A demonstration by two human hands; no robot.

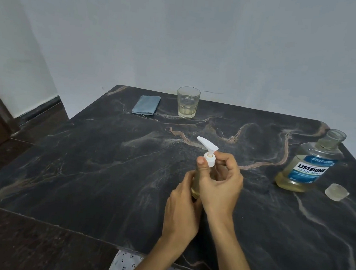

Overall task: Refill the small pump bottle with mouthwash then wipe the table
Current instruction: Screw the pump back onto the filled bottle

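A small clear pump bottle [196, 190] with yellowish liquid stands on the dark marble table [97, 171] near its middle. My left hand [183, 207] grips the bottle's body from the left. My right hand [220, 180] pinches the white pump collar [210, 158] between thumb and fingers; the white pump head [207, 143] points up and left. The open mouthwash bottle [311, 164], with a blue label and yellowish liquid low inside, stands at the right. Its clear cap [336, 191] lies beside it. A folded blue cloth [146, 104] lies at the back left.
A glass tumbler [187, 105] with a little yellowish liquid stands at the back, right of the cloth. The table's near edge runs diagonally at the lower left, with dark floor [25, 246] beyond it. A pale wall stands close behind the table.
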